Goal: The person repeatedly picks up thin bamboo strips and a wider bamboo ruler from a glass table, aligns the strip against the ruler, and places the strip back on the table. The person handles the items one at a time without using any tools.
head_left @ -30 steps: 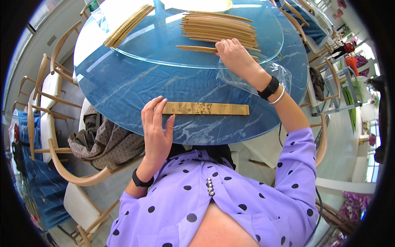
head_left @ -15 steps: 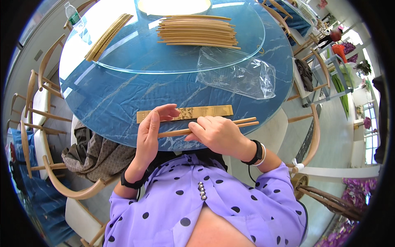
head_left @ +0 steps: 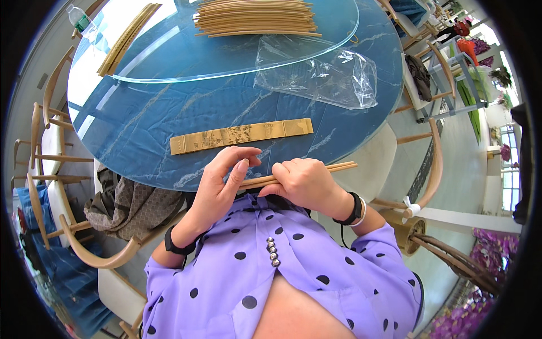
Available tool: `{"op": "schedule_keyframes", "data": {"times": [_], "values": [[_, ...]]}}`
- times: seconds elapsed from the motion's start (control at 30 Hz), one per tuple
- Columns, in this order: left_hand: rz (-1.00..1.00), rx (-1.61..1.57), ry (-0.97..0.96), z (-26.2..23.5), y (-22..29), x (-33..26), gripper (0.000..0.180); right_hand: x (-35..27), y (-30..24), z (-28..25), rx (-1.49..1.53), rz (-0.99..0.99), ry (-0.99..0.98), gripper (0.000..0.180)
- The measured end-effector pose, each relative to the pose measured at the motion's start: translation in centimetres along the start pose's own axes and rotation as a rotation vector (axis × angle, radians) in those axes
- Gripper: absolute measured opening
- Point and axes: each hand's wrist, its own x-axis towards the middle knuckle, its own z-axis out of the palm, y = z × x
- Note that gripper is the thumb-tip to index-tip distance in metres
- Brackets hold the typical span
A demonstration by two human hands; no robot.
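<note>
head view: holding a pair of chopsticks point(head_left: 259, 182) at the near edge of the table, just in front of the purple shirt point(head_left: 226, 282). gripping the pair around its middle with the right hand point(head_left: 302, 179), fingers clenched over the top, thumb tucked toward the near side. showing the far ends to the right, slightly raised, side by side. keeping the left hand point(head_left: 221, 175) loosely curved at the other end, thumb up, fingers bent and parted from the thumb, with nothing visibly pinched. cannot tell about contact between palm and chopstick ends. wearing a dark band on each wrist, plus a pale bracelet on the right.

just beyond the hands, seeing a gold paper sleeve point(head_left: 243, 135) lying flat and slightly slanted on the blue table point(head_left: 135, 124), apart from the fingers. farther off, noticing a crumpled clear plastic bag point(head_left: 316, 79) to the right, by the rim of the glass turntable point(head_left: 186, 56). on that glass, finding a pile of chopsticks point(head_left: 257, 17) and, to the left, a stack of gold sleeves point(head_left: 129, 39). past the stack, spotting a clear bottle point(head_left: 79, 20). around the table, counting in several wooden chairs.
</note>
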Motion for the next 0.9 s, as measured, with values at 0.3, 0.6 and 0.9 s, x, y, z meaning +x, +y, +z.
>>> {"op": "schedule_keyframes", "data": {"times": [0.3,0.6,0.9], "values": [[0.243,1.143,0.169,-1.5,-1.4,3.1,0.043,-2.1,4.0,-3.9,0.093,0.607,0.112,0.04],[0.311,1.082,0.193,-3.2,-2.0,2.6,0.038,-0.8,5.1,-4.2,0.486,0.778,0.214,0.03],[0.345,0.893,0.213,-3.8,-2.3,2.0,0.041,1.2,4.5,-3.4,0.598,0.672,0.056,0.027]]}}
